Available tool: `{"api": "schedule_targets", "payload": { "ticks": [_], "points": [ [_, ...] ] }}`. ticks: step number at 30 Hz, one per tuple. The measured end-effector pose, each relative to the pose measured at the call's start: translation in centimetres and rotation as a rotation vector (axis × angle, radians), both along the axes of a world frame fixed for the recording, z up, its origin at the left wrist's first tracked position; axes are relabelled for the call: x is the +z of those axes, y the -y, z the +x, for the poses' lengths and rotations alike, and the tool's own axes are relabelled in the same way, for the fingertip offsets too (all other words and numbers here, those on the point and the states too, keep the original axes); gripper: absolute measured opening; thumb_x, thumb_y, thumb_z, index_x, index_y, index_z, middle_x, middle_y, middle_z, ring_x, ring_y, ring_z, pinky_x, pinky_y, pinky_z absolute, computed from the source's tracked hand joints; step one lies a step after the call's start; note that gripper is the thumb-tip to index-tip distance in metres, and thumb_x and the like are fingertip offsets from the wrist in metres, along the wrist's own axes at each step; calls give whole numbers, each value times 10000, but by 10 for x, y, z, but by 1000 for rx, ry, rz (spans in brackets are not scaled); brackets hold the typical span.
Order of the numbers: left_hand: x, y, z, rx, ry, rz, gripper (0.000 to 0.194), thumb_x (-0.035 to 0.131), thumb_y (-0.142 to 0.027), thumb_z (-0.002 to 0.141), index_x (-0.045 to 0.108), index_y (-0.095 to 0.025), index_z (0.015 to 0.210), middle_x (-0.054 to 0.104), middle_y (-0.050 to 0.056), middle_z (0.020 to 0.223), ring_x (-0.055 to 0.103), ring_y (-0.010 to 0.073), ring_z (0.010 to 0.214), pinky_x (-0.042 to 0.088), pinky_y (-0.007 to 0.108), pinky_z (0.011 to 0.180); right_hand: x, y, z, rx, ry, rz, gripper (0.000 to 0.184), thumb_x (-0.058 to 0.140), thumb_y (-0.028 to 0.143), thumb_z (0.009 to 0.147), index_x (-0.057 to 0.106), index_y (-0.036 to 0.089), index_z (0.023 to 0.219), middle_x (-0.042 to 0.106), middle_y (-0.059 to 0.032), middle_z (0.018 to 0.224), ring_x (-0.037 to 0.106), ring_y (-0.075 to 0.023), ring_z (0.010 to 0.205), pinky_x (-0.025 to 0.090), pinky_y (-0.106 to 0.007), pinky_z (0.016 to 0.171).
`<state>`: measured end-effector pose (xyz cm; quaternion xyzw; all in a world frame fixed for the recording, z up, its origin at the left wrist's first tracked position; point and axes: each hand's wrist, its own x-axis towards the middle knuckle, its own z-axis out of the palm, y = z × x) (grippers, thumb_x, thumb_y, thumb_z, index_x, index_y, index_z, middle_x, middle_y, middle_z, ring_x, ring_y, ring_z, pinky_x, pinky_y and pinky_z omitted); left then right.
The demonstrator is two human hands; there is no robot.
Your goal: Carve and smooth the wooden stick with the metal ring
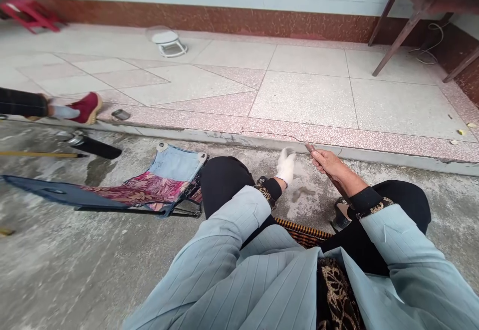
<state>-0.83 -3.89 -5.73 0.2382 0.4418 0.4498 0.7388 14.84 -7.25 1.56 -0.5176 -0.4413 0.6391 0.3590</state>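
Pale terrazzo step [299, 101] bordering grey concrete floor [123, 260] | your bare right hand [329, 164]: fingers closed around slim reddish-brown object [310, 148], near step's edge | your white-gloved left hand [286, 166]: nearby, fingers' closure indistinct | blue-and-floral fabric chair [149, 182]: at your left

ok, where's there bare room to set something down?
Tiled ledge between the white stool and wooden table; concrete below the fabric chair. Crowded: between the knees, with the gloved left hand and the right hand gripping a thin brown object; also around the red shoe, tin and black bottle.
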Motion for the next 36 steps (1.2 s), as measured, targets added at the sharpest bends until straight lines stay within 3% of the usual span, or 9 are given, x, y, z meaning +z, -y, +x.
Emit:
{"api": "schedule_targets", "payload": {
  "ticks": [2,6,8,12,16,20,26,32,36],
  "points": [
    [9,1,2,-72,-99,331,190,683,-217,814,629,-178,992,698,11,883,644,119,883,484,231,859,-1,-3,-1,27,-25,-29,567,747,697,662,564,184,823,424,62,579,298,-51,435,189,-202,398],
    [34,3,6,-481,-156,404,383,574,-477,898,622,-124,1040,658,24,723,565,106,582,464,256,606,10,-16,6,-21,-155,-51,563,777,655,670,552,171,851,432,62,595,322,-46,445,225,-192,399],
    [47,0,5,-423,-266,442,358,589,-440,891,610,-138,1082,567,-37,607,473,77,488,374,211,496,20,-24,13,-64,-197,-89,497,778,584,722,548,169,869,428,61,595,317,-47,447,238,-187,405],
    [71,-21,-2,-531,-324,534,231,590,-335,880,624,-121,960,451,-72,477,385,57,432,307,194,471,43,-37,24,-60,-311,-167,284,694,396,853,570,146,906,452,36,617,353,-64,480,279,-189,420],
    [90,-44,-7,-607,-349,564,280,637,-356,852,638,-124,1009,549,-36,581,455,55,462,329,195,475,60,-46,31,-16,-359,-139,161,654,162,821,620,109,970,563,-17,724,491,-94,597,415,-212,513],
    [99,-61,2,-497,-102,509,525,620,-558,852,568,-185,1218,662,33,885,602,89,593,439,222,531,67,-56,35,87,-324,-80,203,714,185,778,655,100,953,605,-33,761,541,-103,642,456,-223,562],
    [102,-79,28,-357,-1,456,467,705,-573,785,607,-146,948,579,-16,654,538,86,521,416,223,498,58,-70,27,144,-274,-3,212,742,299,780,627,140,862,619,-27,771,555,-102,649,468,-238,602],
    [106,-78,31,-222,-43,462,372,712,-500,800,636,-150,902,628,15,796,581,98,663,466,229,606,50,-65,37,162,-2,81,418,660,285,846,550,220,1243,653,-10,823,597,-146,732,494,-294,695],
    [106,-79,30,-150,-46,417,366,729,-501,771,633,-156,848,609,9,813,562,88,692,425,208,593,43,-58,40,136,150,122,276,585,291,862,567,187,1117,581,10,737,515,-128,610,427,-260,567]
  ]
}}
